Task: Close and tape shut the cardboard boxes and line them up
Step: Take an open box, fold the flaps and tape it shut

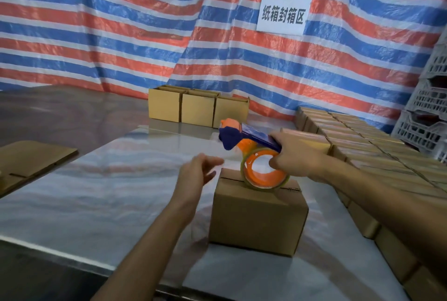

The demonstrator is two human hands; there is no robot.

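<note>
At lower centre of the frame a closed cardboard box [257, 213] sits on the shiny table [96, 192], its top seam running left to right. The right hand [294, 153] grips a tape dispenser [254, 155] with the roll resting on that seam, apparently to lay tape along it. The left hand [198, 170] hovers empty, fingers spread, just left of the box, probably ready to steady it. Three boxes [198, 109] stand lined up at upper centre.
</note>
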